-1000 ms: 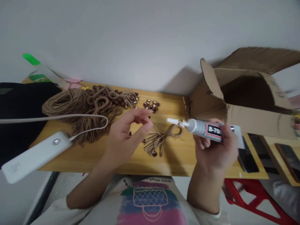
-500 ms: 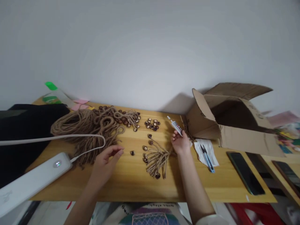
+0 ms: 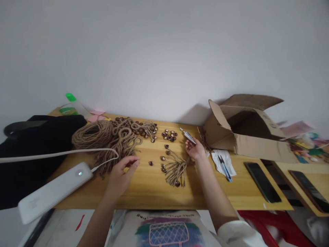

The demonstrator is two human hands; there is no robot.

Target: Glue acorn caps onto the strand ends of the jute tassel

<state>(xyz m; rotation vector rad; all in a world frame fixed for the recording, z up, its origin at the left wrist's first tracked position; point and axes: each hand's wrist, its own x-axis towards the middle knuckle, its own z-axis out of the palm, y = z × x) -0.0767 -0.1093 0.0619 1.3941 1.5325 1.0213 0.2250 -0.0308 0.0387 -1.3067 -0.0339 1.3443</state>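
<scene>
My right hand (image 3: 195,149) is closed around the lower part of a small white glue tube (image 3: 189,137), its narrow nozzle pointing up and left. Below it a fan of brown cords (image 3: 177,168) lies on the table, with several dark nutshell-like caps (image 3: 163,167) at the cord ends. My left hand (image 3: 125,171) is held over the table, thumb and forefinger pinched together; anything between the tips is too small to make out. A single cap (image 3: 151,163) lies just right of those fingertips. Behind, several loose caps (image 3: 169,135) sit in a cluster.
Coiled and knotted brown cord (image 3: 95,133) is heaped at the left, beside a white power bank (image 3: 56,192) with a cable and dark cloth (image 3: 38,151). An open cardboard box (image 3: 221,137), blue snips (image 3: 225,168) on white paper and phones (image 3: 262,181) occupy the right.
The camera view has shifted, so the table appears a little higher and further right at the left side. The glue tube has turned slightly in my right hand. My left hand stays pinched.
</scene>
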